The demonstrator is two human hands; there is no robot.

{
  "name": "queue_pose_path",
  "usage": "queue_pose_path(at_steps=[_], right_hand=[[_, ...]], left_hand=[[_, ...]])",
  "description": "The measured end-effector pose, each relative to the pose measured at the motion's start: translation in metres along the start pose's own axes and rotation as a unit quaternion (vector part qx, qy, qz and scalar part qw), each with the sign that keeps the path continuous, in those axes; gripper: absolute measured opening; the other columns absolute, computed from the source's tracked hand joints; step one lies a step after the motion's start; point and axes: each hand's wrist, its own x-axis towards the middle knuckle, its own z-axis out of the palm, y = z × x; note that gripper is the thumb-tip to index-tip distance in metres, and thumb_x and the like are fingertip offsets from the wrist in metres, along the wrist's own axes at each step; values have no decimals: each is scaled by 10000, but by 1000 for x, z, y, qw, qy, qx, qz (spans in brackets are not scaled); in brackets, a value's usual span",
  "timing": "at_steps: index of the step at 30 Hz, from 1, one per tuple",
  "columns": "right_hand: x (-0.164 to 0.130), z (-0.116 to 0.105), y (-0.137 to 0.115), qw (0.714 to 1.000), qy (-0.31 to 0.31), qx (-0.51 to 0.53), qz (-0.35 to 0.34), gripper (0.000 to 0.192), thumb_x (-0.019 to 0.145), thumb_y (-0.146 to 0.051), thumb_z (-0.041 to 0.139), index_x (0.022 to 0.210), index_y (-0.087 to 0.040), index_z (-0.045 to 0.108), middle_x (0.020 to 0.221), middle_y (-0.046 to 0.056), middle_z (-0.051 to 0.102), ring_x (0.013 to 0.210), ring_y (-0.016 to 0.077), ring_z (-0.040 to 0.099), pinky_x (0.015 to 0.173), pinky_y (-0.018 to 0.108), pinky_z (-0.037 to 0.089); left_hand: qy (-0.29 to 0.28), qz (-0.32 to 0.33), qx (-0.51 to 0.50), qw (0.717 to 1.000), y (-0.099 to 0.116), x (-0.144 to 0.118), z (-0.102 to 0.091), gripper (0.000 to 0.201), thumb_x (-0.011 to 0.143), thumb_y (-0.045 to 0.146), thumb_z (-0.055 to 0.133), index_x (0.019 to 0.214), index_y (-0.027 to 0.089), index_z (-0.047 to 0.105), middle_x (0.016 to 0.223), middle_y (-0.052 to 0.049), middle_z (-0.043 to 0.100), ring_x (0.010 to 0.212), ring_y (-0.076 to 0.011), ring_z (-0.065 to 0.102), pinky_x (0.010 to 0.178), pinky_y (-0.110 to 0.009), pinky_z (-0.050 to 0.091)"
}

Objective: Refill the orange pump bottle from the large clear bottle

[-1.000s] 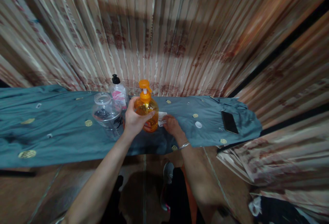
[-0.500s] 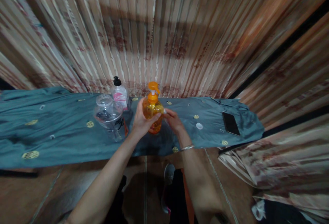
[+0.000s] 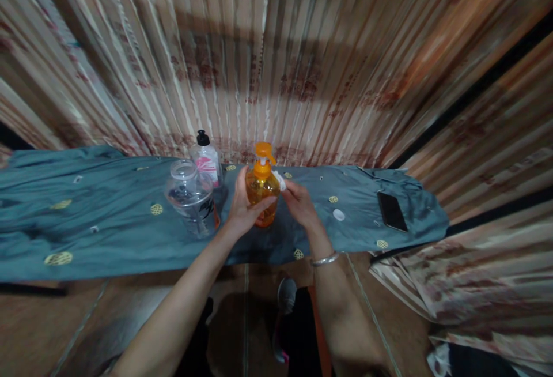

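Note:
An orange pump bottle [image 3: 261, 188] stands upright on the cloth-covered table. My left hand [image 3: 242, 207] is wrapped around its left side, the thumb across the front. At the bottle's right shoulder my right hand [image 3: 298, 199] pinches a small white wad [image 3: 280, 181], which looks like tissue or cloth. The wad touches the bottle just below the pump collar. To the left stand an open clear plastic jar [image 3: 190, 201] and, behind it, a clear bottle with a black cap and pink label [image 3: 208, 164].
Grey-green patterned cloth [image 3: 116, 221] covers the long narrow table. A small white disc [image 3: 339, 215] and a dark phone [image 3: 392, 211] lie to the right. A pleated curtain [image 3: 276, 60] hangs directly behind. Tiled floor shows below the front edge.
The white wad in my right hand has moved up the bottle's right side toward the shoulder and shows more. My left hand keeps its hold. The whole view has shifted slightly.

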Motion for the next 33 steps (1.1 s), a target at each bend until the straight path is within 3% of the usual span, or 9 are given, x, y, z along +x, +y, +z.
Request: queue_pose_path(at_steps=[4,7,10,14,18,21,25,29,33], right_hand=[[0,-8,7,997,-21,42,53,298,882,-301,505,996,-226,770,906,1,782,893,214,706,857,375,572],[-6,-8,-18,999,20,30,-7,366,893,-248,488,1178,-240,716,1216,20,736,1164,210,651,1048,391,504],[-18,2,-44,991,47,-93,-89,412,928,-225,470,1307,-231,632,1392,64,634,1311,220,563,1162,444,411],[-29,18,-46,970,73,-196,-123,461,968,-213,383,1395,-111,525,1488,178,519,1423,247,440,1209,480,341],[-24,18,-18,977,95,-178,-72,443,958,-222,372,1355,-135,550,1386,159,603,1338,241,531,1158,451,405],[-18,14,-1,987,72,-141,13,414,909,-178,378,1230,-166,640,1138,112,729,1080,240,677,1004,408,516],[-18,14,-10,989,92,-111,23,426,910,-186,381,1244,-187,646,1095,84,748,1027,237,688,966,406,536],[-26,24,-36,975,114,-163,-97,428,985,-246,378,1370,-175,551,1414,132,590,1357,239,509,1182,469,377],[-33,39,-38,958,117,-227,-128,497,1002,-241,338,1491,-160,377,1553,173,419,1492,248,327,1218,537,315]], left_hand=[[8,1,6,1000,1,0,2,940,729,482,805,1495,241,317,1510,-150,457,1409,-338,437,1161,-521,335],[19,6,15,1000,-1,3,2,920,696,444,838,1460,247,366,1433,-134,529,1344,-333,505,1127,-517,382],[34,11,26,999,-5,5,1,939,679,400,855,1461,250,356,1402,-132,546,1325,-335,518,1109,-525,399],[38,16,34,999,-7,1,4,1006,691,365,848,1505,248,268,1461,-156,497,1371,-343,468,1125,-546,377],[16,19,34,999,-7,-4,4,1025,721,342,817,1538,208,212,1516,-184,442,1417,-357,418,1161,-544,329],[-4,19,29,999,-6,-6,0,996,742,359,787,1543,195,219,1551,-187,405,1451,-359,378,1186,-534,291],[-11,23,24,999,-7,-6,-5,922,763,395,763,1528,235,273,1573,-151,400,1460,-344,371,1195,-523,280],[18,15,34,999,-11,-7,-5,908,740,427,787,1496,223,327,1469,-163,489,1361,-350,488,1134,-522,380],[50,2,56,997,-15,-6,-4,768,722,452,799,1379,215,479,1270,-144,581,1233,-369,571,1053,-549,451]])
